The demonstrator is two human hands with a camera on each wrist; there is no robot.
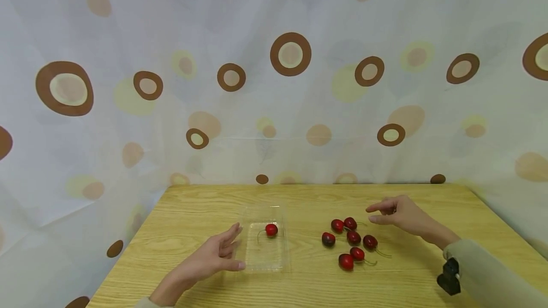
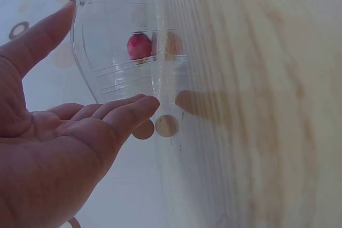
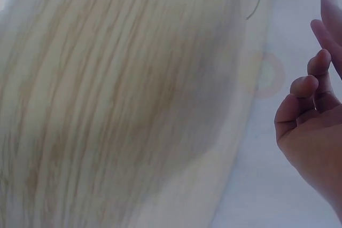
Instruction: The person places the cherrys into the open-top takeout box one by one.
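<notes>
A clear plastic box (image 1: pixel 262 255) sits left of the table's middle, with a single red cherry (image 1: pixel 271 230) and its stem inside. My left hand (image 1: pixel 207 256) is at the box's left side, thumb and fingers spread along the wall; the left wrist view shows its fingertips right at the box's rim. To the right lie several dark red cherries (image 1: pixel 353 237) in a loose group, some with green stems. Just right of that group, my right hand (image 1: pixel 404 215) hovers over the table with nothing in it, index finger and thumb apart, the other fingers bent.
The wood-grain table (image 1: pixel 205 203) runs back to a white curtain (image 1: pixel 257 156) patterned with brown and yellow ovals. More of this curtain hangs along the left and right sides. A small black device (image 1: pixel 449 277) is strapped at the right sleeve.
</notes>
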